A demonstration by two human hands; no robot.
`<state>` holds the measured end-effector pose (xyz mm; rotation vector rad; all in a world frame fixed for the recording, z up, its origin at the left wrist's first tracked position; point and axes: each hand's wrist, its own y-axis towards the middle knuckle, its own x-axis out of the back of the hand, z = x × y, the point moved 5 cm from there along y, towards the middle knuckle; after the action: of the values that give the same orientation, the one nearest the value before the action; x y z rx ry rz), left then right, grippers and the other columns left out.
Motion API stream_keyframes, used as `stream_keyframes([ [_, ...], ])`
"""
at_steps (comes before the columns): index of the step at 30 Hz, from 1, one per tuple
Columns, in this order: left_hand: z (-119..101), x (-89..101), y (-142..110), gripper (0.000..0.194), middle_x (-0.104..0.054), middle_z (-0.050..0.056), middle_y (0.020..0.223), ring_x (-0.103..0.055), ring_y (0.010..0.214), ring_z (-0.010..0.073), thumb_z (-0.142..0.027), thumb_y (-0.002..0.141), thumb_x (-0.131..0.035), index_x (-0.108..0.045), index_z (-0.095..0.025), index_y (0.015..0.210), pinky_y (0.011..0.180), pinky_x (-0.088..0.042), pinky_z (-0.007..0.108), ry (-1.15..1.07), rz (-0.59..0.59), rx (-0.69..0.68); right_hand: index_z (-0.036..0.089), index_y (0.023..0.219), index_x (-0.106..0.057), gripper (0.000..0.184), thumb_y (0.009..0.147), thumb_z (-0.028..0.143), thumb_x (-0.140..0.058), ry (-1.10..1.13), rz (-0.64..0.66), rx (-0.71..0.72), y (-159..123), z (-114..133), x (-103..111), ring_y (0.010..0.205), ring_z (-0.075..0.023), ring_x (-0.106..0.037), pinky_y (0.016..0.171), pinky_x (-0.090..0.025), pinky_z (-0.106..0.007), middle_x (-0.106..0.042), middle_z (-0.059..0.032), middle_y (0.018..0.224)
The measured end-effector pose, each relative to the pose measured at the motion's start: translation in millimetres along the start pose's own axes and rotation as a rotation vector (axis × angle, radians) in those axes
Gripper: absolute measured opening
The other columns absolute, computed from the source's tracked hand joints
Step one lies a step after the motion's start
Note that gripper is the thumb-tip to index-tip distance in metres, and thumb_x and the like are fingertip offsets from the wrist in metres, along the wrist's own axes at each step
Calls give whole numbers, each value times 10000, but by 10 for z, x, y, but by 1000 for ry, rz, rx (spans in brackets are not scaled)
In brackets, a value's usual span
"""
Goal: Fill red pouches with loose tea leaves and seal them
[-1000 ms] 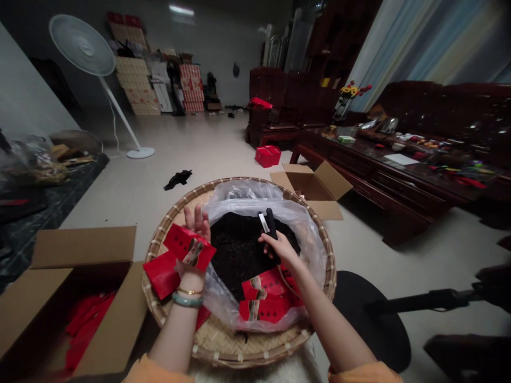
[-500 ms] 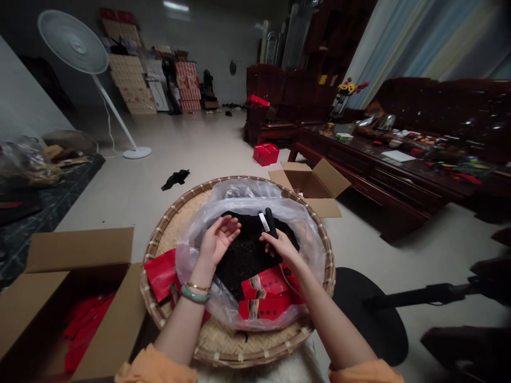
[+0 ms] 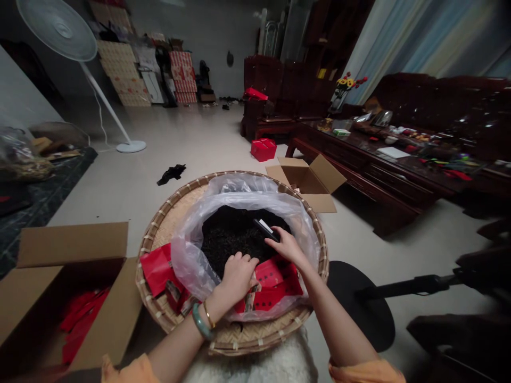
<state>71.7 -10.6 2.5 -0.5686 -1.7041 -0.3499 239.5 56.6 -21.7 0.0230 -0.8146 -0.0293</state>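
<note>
Tray [image 3: 165, 239]: woven bamboo strips, matt, rough. Bag [image 3: 187, 255]: thin clear plastic, glossy. Packets [image 3: 275, 287]: red paper, glossy. Box [image 3: 72, 239]: brown cardboard, matt. Table [image 3: 339, 151]: dark polished wood, glossy.

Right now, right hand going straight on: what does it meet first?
A slim black-and-white oblong object, right at the fingertips of the right hand; touching or not is unclear. Beyond it lies the heap of dark loose leaves in the clear plastic bag.
</note>
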Motion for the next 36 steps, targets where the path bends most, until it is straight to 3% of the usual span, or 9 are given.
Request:
stream_keyframes([
  [2,-69,-9,-39,483,-607,74,957,-510,924,265,-406,640,-729,-578,-216,1058,746,-393,363,25,-18,-30,155,1193,-497,494,751,349,-606,-155,-66,0,-25,-105,48,989,-244,-566,814,-448,-337,-583,-118,1086],
  [5,-145,-56,-73,543,-574,98,1000,-505,925,266,-429,612,-746,-569,-187,1065,735,-392,365,53,-29,-38,145,1253,-447,531,780,346,-577,-300,-136,-27,-83,-250,92,1002,-261,-561,820,-436,-345,-549,-147,1116],
  [10,-111,-78,-71,367,-580,95,971,-519,914,262,-349,670,-707,-594,-175,974,730,-402,365,3,-26,15,129,1255,-441,527,785,332,-567,-374,-142,46,-176,-332,70,953,-259,-565,781,-439,-345,-546,-142,1052],
  [15,-60,-20,-105,266,-597,88,945,-536,906,261,-316,694,-694,-595,-166,890,745,-420,375,-33,0,57,148,1210,-490,430,816,318,-518,-396,-248,158,-329,-103,89,943,-269,-531,795,-424,-388,-554,-138,1021],
  [21,-82,-101,-157,192,-583,97,949,-530,919,258,-234,754,-636,-572,-143,910,753,-439,373,-39,-14,110,164,1123,-578,355,827,341,-496,-456,-164,152,-809,189,-106,900,-287,-529,791,-416,-403,-597,-139,949],
  [24,-99,-141,-167,179,-575,102,950,-522,931,261,-213,767,-618,-564,-134,919,758,-446,376,-50,-22,123,165,1079,-602,306,819,291,-501,-411,-121,146,-1036,195,-227,884,-271,-549,790,-432,-382,-607,-135,954],
  [27,-105,-145,-172,175,-572,109,960,-519,940,261,-185,774,-601,-557,-125,932,766,-450,378,-60,-2,154,172,1067,-604,291,821,261,-478,-315,-167,156,-1167,194,-259,920,-269,-552,809,-443,-389,-604,-138,1014],
  [36,-41,-164,-238,143,-555,92,965,-501,932,247,-210,778,-599,-546,-152,897,789,-431,370,-143,-34,154,207,1112,-587,305,860,259,-422,-73,-273,219,-1259,328,-243,958,-254,-566,864,-441,-435,-630,-109,1041],
])
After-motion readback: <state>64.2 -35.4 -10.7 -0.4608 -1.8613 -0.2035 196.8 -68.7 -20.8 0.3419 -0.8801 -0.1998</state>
